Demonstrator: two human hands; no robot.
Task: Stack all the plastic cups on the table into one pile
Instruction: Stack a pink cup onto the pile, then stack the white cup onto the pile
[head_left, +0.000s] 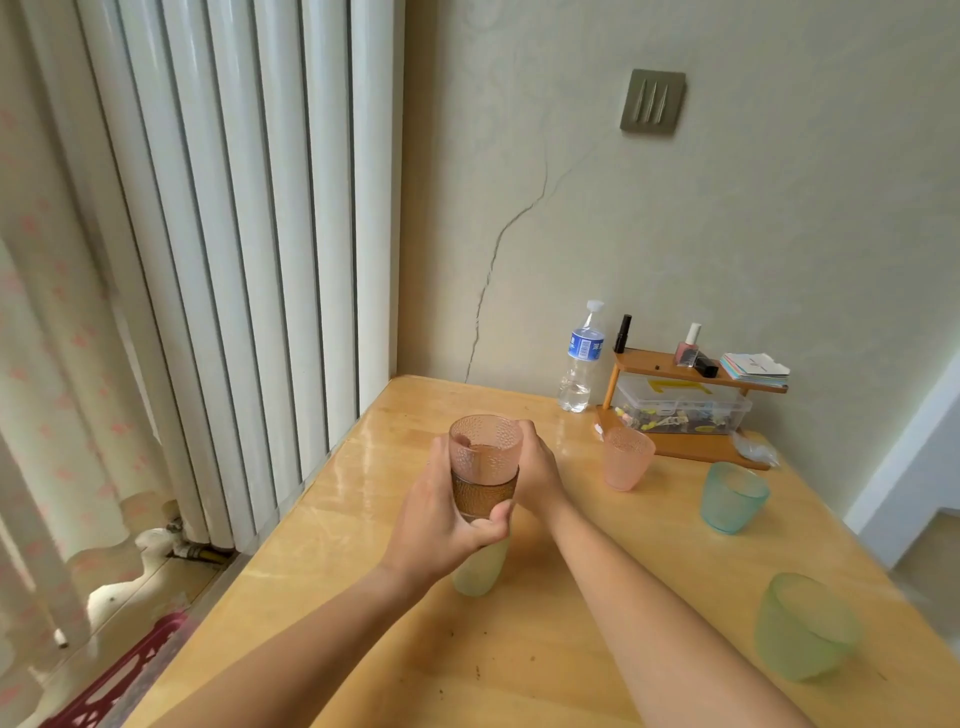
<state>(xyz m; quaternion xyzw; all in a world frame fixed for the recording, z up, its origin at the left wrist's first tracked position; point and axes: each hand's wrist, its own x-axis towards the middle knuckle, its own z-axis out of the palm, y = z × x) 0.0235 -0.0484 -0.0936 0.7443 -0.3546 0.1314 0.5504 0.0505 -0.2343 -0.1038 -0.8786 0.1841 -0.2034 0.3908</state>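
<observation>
Head view: both hands clasp the stack (482, 499) on the table (571, 649), the left hand (447, 512) wrapped round its brown middle, the right hand (535, 475) against its far side. Right of the stack stand a pink cup (627, 459), a teal cup (732, 498) and, nearer the person, a green cup (802, 626).

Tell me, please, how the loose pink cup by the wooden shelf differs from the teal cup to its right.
The pink cup is taller and narrower; the teal cup is squatter and wider. The pink cup stands farther back, close to the wooden shelf; the teal cup stands nearer the table's right edge. Both are frosted, translucent, upright, empty and untouched by either hand.
</observation>
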